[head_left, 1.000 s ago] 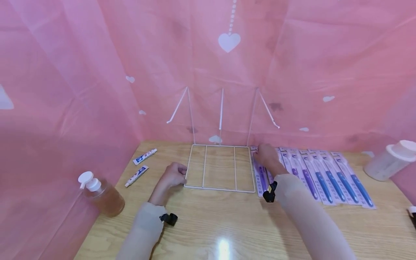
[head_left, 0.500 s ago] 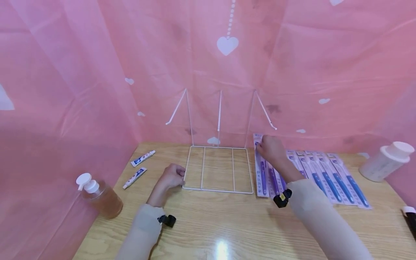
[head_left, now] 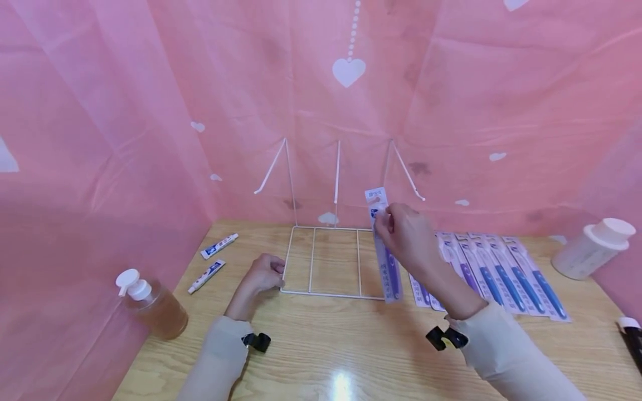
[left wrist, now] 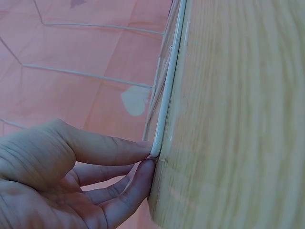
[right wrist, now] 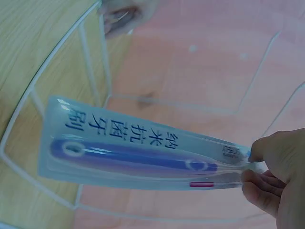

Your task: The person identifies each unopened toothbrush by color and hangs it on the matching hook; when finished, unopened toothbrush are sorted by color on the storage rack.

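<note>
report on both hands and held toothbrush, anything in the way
Left hand pinching wire rack near corner. Right hand gripping packaged purple toothbrush at rack's right side. Nothing visibly blocking it.

Gaps between obstructing prongs (head_left: 337,172) of wire rack (head_left: 326,294)

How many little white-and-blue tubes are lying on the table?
2. Both lie left of the wire rack: one tube toward the back, the other tube nearer the person.

Wooden table (head_left: 301,345): wire rack (head_left: 331,294) | packaged toothbrushes (head_left: 510,285) | two toothpaste tubes (head_left: 207,277) | pump bottle (head_left: 163,314) | white bottle (head_left: 591,252) | white-capped black item (head_left: 634,342)
</note>
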Motion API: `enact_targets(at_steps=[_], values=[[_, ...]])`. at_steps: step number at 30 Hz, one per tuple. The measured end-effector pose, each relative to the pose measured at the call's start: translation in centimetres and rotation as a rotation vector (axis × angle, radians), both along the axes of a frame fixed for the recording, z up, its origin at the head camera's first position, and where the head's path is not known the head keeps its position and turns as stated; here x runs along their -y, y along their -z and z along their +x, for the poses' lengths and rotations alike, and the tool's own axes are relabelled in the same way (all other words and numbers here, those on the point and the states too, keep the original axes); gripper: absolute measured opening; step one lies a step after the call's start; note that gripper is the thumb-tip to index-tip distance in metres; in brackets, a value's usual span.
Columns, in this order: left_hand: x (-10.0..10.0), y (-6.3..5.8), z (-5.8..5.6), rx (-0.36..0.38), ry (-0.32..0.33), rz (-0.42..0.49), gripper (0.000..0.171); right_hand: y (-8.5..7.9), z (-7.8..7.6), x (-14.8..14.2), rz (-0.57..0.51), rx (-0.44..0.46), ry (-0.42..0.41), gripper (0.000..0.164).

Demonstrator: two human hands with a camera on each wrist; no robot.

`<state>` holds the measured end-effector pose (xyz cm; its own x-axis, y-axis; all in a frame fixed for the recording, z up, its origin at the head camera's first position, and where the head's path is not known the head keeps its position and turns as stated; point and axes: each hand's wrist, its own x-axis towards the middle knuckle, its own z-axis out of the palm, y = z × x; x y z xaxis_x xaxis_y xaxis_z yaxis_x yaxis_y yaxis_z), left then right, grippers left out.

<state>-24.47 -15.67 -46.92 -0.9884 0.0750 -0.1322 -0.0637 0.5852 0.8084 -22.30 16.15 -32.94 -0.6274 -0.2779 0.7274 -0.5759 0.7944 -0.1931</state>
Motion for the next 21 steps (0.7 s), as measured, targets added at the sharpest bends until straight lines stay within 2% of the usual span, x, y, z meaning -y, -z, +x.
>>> enact_targets(at_steps=[5, 8, 11, 16, 21], values=[[-0.1, 0.0, 0.1, 0.005, -0.008, -0.001, 0.053, -1.6, 2.2, 1.3, -0.006, -0.152, -0.085, 0.013], [0.0, 0.0, 0.1, 0.004, -0.009, -0.006, 0.052, -2.2, 2.9, 2.0, -0.012, -0.27, -0.151, 0.01], [0.0, 0.1, 0.0, -0.013, -0.002, -0.015, 0.052, -2.6, 3.2, 2.8, -0.011, -0.348, -0.195, 0.01], [0.0, 0.2, 0.0, -0.035, 0.006, -0.015, 0.051, -2.9, 3.2, 3.8, 0.005, -0.377, -0.198, 0.011], [-0.1, 0.1, 0.1, -0.023, 0.005, -0.014, 0.052, -2.8, 2.7, 4.5, 0.019, -0.379, -0.201, 0.012]])
